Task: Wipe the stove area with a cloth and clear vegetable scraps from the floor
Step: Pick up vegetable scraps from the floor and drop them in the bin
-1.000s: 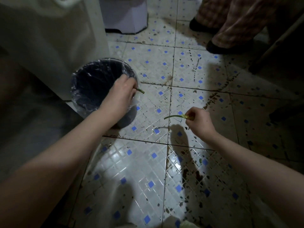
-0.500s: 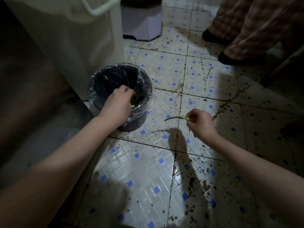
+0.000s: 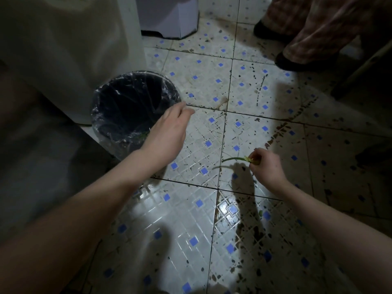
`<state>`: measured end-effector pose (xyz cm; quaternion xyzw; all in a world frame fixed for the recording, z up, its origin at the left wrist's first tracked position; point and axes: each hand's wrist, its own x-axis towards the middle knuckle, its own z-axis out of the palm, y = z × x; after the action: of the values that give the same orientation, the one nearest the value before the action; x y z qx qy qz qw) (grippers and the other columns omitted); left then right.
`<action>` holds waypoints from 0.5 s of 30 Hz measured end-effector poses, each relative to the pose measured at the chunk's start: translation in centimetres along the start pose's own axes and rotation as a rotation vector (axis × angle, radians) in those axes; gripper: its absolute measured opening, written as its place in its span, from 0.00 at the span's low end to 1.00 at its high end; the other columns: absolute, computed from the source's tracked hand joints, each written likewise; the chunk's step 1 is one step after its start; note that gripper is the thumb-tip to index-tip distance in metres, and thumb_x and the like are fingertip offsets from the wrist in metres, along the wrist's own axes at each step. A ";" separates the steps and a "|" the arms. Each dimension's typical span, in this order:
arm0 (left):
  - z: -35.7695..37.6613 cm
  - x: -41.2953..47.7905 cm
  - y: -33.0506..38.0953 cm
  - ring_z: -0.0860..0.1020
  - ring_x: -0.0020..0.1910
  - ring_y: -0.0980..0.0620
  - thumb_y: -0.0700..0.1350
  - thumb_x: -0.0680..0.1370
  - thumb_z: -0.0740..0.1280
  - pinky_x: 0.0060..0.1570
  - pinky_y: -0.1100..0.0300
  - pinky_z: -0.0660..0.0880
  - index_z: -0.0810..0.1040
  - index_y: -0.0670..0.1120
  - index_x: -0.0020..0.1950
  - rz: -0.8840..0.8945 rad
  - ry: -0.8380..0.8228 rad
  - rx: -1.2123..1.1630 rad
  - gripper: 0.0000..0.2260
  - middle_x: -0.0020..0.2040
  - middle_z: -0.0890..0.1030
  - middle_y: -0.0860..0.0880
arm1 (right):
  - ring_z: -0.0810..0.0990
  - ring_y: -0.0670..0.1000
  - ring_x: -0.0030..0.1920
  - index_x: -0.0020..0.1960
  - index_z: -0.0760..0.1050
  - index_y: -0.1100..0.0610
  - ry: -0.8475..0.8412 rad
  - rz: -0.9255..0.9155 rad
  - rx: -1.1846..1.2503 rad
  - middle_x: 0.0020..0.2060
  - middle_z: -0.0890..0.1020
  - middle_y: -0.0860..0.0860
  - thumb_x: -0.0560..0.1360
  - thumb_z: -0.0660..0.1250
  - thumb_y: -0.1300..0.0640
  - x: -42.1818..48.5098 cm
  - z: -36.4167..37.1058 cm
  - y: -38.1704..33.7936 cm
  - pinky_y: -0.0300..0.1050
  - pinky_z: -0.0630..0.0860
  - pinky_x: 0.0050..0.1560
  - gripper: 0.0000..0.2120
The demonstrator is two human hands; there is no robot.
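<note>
Head view: green stem [image 3: 235, 159] pinched in right hand [image 3: 266, 166] fingertips.

Thin, curved green vegetable scrap [image 3: 233, 159], yellowish at its 3 o'clock end, stretched toward 9 o'clock, raised above the stained tile floor [image 3: 212, 128].

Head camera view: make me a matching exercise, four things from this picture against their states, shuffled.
Column one:
1. left hand
2. right hand
3. trash bin
4. green stem

Column two:
A. lined with clear plastic
B. pinching a scrap
C. open, holding nothing
D. held above the floor tiles

Pairs: 1-C, 2-B, 3-A, 4-D.
</note>
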<state>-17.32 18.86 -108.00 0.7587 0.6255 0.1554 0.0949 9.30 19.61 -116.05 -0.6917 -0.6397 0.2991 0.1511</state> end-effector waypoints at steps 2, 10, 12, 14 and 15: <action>0.5 0.3 0.4 0.60 0.73 0.42 0.30 0.76 0.59 0.71 0.48 0.62 0.66 0.41 0.70 0.038 -0.007 0.015 0.23 0.74 0.61 0.40 | 0.78 0.48 0.41 0.49 0.78 0.59 -0.015 0.016 -0.005 0.41 0.80 0.51 0.72 0.69 0.67 0.1 0.3 0.7 0.40 0.76 0.42 0.07; 3.8 0.1 2.1 0.59 0.74 0.45 0.29 0.75 0.60 0.71 0.52 0.60 0.62 0.45 0.73 0.145 -0.156 0.019 0.28 0.75 0.60 0.44 | 0.80 0.52 0.42 0.44 0.77 0.57 -0.072 0.043 -0.053 0.39 0.80 0.50 0.72 0.69 0.63 0.9 2.5 2.3 0.49 0.80 0.46 0.03; 4.9 -0.2 2.1 0.60 0.73 0.47 0.30 0.75 0.61 0.71 0.54 0.59 0.62 0.46 0.73 0.141 -0.191 0.027 0.28 0.75 0.61 0.45 | 0.79 0.50 0.40 0.42 0.75 0.53 -0.097 0.037 -0.064 0.36 0.78 0.47 0.73 0.70 0.60 1.1 3.1 2.6 0.47 0.78 0.43 0.04; 5.9 -0.7 1.9 0.62 0.72 0.48 0.32 0.76 0.61 0.70 0.56 0.58 0.61 0.47 0.74 0.148 -0.215 0.043 0.27 0.74 0.62 0.46 | 0.77 0.47 0.38 0.42 0.75 0.53 -0.111 0.047 -0.070 0.37 0.78 0.46 0.73 0.70 0.59 1.3 3.8 3.0 0.44 0.75 0.41 0.04; 6.5 -0.9 1.7 0.62 0.71 0.48 0.33 0.76 0.61 0.69 0.56 0.58 0.61 0.48 0.74 0.154 -0.224 0.051 0.27 0.73 0.62 0.47 | 0.76 0.46 0.37 0.42 0.76 0.53 -0.109 0.057 -0.080 0.38 0.78 0.46 0.73 0.70 0.59 1.5 4.1 3.1 0.42 0.73 0.40 0.04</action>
<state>-13.58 17.94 -113.56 0.8192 0.5547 0.0605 0.1325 9.29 19.90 -121.43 -0.6978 -0.6384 0.3148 0.0799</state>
